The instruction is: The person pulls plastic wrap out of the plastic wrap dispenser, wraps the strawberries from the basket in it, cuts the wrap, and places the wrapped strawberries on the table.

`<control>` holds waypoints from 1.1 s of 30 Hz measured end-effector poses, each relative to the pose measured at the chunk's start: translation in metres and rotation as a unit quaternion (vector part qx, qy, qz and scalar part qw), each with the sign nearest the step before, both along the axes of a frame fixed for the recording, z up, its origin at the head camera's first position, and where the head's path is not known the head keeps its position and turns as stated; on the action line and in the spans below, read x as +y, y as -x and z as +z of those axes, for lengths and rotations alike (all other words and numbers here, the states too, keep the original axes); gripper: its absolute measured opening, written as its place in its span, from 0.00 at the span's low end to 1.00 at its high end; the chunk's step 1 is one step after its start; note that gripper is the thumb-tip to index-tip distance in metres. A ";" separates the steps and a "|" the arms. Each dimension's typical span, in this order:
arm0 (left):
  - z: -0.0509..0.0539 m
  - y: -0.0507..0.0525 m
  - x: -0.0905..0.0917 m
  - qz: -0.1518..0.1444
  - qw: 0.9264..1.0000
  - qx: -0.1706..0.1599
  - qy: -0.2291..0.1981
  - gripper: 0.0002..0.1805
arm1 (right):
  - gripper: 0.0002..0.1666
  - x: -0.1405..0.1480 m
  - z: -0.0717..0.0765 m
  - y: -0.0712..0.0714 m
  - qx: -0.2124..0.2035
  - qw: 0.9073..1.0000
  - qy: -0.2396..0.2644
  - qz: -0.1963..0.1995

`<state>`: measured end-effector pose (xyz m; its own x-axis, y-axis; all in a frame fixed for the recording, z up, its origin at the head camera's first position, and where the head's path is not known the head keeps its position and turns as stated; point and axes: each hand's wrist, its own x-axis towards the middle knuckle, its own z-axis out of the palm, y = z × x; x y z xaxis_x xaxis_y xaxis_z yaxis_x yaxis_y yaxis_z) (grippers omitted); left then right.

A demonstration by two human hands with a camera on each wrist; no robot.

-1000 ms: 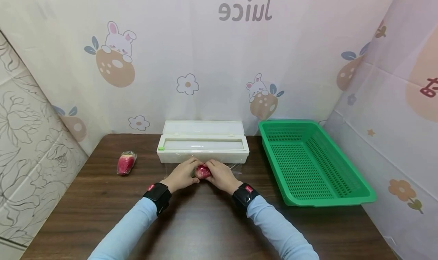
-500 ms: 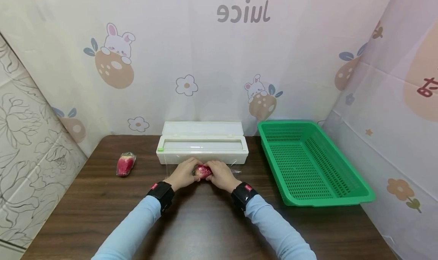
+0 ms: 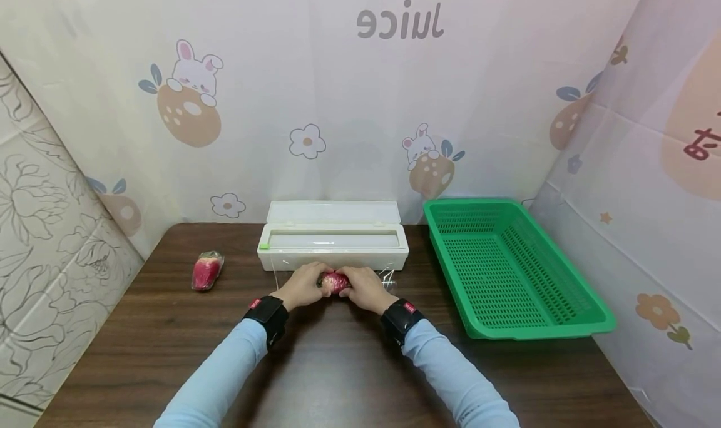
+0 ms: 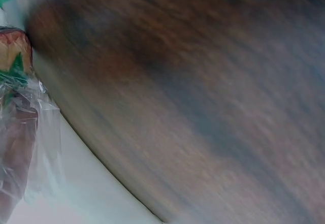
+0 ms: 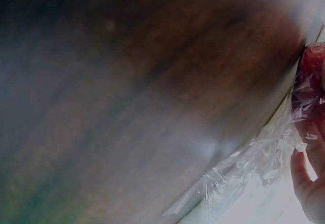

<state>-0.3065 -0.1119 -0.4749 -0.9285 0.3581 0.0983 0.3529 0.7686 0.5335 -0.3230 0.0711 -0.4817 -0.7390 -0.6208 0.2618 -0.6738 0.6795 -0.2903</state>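
In the head view, a red fruit (image 3: 335,283) lies between both hands in front of a white cling film box (image 3: 333,260). Its green, leafy end shows in the left wrist view, beside clear cling film (image 4: 48,132). My left hand (image 3: 305,285) grips the fruit's left end, fingers bent over it. The right hand (image 3: 365,288) grips its other end. Loose film (image 5: 238,176) spreads below the right hand in the right wrist view. From the head camera, the backs of the hands hide most of the fingertips.
A similar red fruit (image 3: 207,270), wrapped in film, lies at the left of the brown wooden table (image 3: 338,371). To the right stands a green plastic basket (image 3: 521,333). The film box's lid (image 3: 333,211) is raised against a printed curtain (image 3: 338,90).
Both hands stay at the fruit; the left hand and wrist have shifted slightly right. The film edges beside the hands have changed shape a little.
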 end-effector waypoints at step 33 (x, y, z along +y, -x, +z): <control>0.000 0.004 0.001 0.024 1.000 0.004 -0.008 0.18 | 0.19 0.000 0.011 0.001 -0.091 0.994 -0.002 -0.052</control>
